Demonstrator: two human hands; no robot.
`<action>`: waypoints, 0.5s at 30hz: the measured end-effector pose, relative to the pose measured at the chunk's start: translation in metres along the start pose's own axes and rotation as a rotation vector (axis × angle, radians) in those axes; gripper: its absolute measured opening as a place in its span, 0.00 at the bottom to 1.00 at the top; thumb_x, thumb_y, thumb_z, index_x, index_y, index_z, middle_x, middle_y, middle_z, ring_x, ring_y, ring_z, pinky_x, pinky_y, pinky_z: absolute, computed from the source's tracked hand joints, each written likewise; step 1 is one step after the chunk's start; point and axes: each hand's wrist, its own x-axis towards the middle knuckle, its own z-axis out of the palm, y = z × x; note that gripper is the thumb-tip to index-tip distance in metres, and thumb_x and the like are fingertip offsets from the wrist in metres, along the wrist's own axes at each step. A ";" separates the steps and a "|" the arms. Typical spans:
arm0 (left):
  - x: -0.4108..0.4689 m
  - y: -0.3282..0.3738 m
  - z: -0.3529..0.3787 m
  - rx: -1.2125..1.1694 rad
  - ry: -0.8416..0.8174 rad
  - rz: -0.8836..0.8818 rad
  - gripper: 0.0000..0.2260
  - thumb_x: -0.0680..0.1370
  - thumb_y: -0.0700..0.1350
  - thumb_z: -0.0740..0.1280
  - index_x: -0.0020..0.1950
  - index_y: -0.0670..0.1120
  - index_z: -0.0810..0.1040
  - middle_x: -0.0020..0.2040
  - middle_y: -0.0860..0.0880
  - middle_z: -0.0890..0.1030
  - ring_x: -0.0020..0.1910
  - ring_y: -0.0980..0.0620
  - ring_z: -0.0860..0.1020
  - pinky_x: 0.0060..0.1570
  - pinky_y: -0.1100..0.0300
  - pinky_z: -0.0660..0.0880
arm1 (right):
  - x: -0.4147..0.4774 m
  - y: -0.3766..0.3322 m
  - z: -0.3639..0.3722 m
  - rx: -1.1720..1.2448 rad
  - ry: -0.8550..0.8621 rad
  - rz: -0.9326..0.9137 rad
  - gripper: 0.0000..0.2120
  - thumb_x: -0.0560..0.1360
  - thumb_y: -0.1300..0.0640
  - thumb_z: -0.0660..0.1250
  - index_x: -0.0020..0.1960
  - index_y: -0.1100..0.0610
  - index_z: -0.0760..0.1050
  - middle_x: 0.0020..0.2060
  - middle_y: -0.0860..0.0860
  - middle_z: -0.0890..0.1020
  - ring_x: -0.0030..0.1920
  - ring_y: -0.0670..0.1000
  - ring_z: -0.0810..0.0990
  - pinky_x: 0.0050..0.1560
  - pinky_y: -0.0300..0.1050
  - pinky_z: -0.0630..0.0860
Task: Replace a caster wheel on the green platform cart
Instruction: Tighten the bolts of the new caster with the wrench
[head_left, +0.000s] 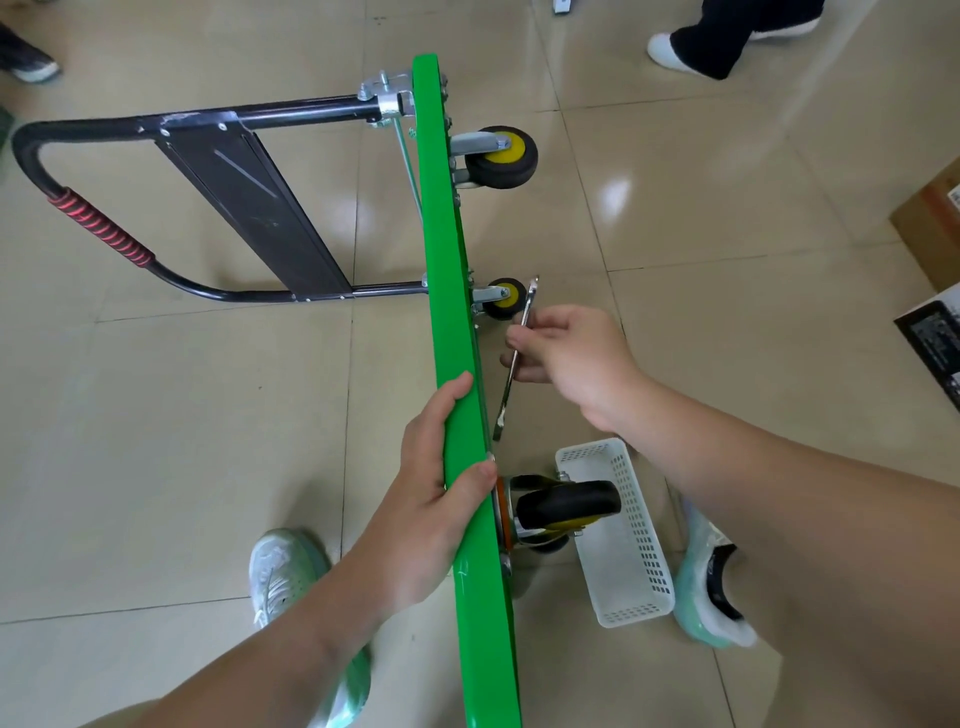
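The green platform cart (449, 291) stands on its edge on the tiled floor, its black handle (104, 228) folded out to the left. My left hand (441, 478) grips the deck's upper edge. Just right of the deck, my right hand (566, 353) pinches a silver wrench (517, 358) that hangs roughly parallel to it. Three casters stick out on the right side: a far one (501, 156), a middle one (504, 297) beside the wrench's upper end, and a near black swivel caster (563, 506) below my left hand.
A white perforated plastic basket (623, 540) lies on the floor right of the near caster. My own shoes (283, 571) flank the cart. Another person's feet (727, 41) stand at the far right, and a cardboard box (930, 223) sits at the right edge.
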 end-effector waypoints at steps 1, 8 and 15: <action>0.000 0.000 0.000 0.003 0.002 0.002 0.29 0.77 0.55 0.64 0.74 0.76 0.57 0.77 0.57 0.65 0.76 0.58 0.66 0.78 0.47 0.63 | -0.004 -0.003 -0.001 0.002 -0.013 -0.030 0.05 0.77 0.65 0.71 0.49 0.57 0.79 0.43 0.55 0.85 0.43 0.53 0.87 0.45 0.47 0.84; 0.001 0.000 0.003 -0.014 0.024 0.023 0.30 0.74 0.61 0.64 0.74 0.76 0.58 0.78 0.55 0.65 0.77 0.54 0.66 0.78 0.43 0.63 | -0.043 -0.001 -0.001 -0.033 -0.146 -0.198 0.11 0.73 0.68 0.73 0.48 0.53 0.81 0.37 0.48 0.87 0.42 0.48 0.87 0.42 0.40 0.83; -0.001 0.003 0.004 -0.027 0.032 0.024 0.30 0.73 0.61 0.63 0.73 0.76 0.58 0.77 0.60 0.64 0.76 0.59 0.66 0.77 0.46 0.65 | -0.062 0.015 0.002 -0.091 -0.238 -0.266 0.12 0.72 0.70 0.73 0.52 0.57 0.82 0.43 0.50 0.86 0.47 0.50 0.86 0.55 0.47 0.83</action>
